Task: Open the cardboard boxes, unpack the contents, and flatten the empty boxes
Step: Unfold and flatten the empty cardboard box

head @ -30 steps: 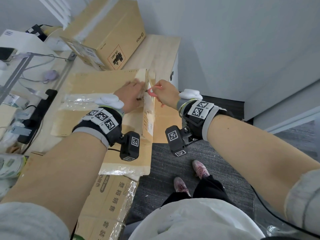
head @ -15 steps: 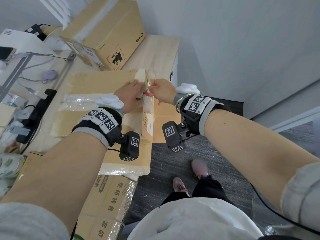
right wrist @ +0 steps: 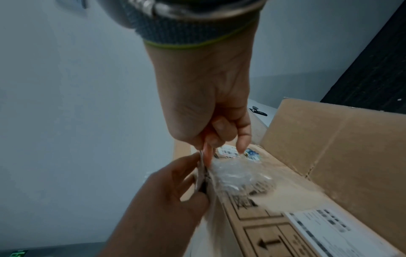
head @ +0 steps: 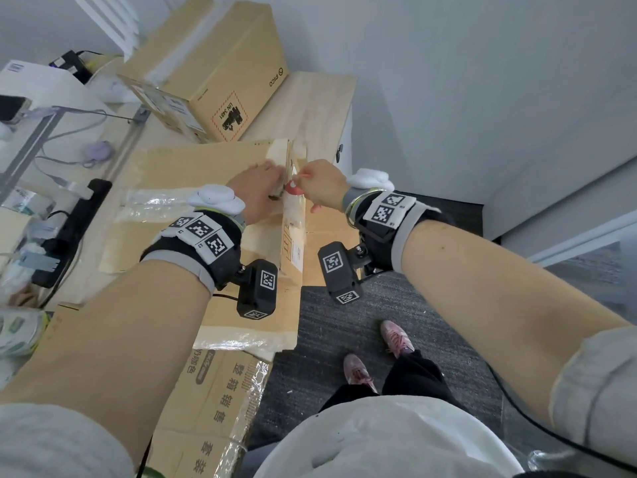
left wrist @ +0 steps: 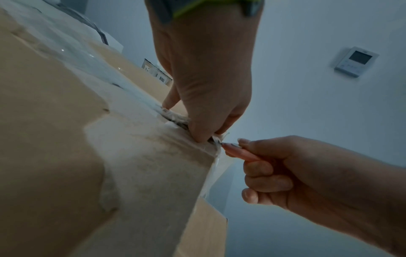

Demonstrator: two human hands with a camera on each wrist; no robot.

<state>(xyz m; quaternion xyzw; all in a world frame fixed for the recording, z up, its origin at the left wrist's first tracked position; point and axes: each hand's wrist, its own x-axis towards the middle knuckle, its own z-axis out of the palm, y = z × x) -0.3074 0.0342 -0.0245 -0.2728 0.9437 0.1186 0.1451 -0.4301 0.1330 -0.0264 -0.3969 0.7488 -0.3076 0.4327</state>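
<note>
Head view: left hand (head: 256,194) pinches the taped top edge of the cardboard box (head: 193,174), right hand (head: 320,186) fisted on the red cutter (head: 293,189) just right of it, seam running away from the person.

Left forearm: bare, extended forward, sleeve pushed up past the elbow, wrist wrapped in a black band. Left hand (head: 256,193): palm down, fingers curled downward at their tips, thumb and fingertips (left wrist: 198,133) pinching together. Right forearm: bare, extended forward and angled inward, sleeve bunched near the elbow, wrist carrying a black band and a metal bangle. Right hand (head: 320,184): knuckles up, fingers folded into a loose fist, thumb and index finger (left wrist: 239,153) pinched together and pointing toward the left hand; little finger sticks out slightly in the right wrist view. The two hands sit just beside each other, fingertips nearly meeting. Legs and feet visible below, standing.
</note>
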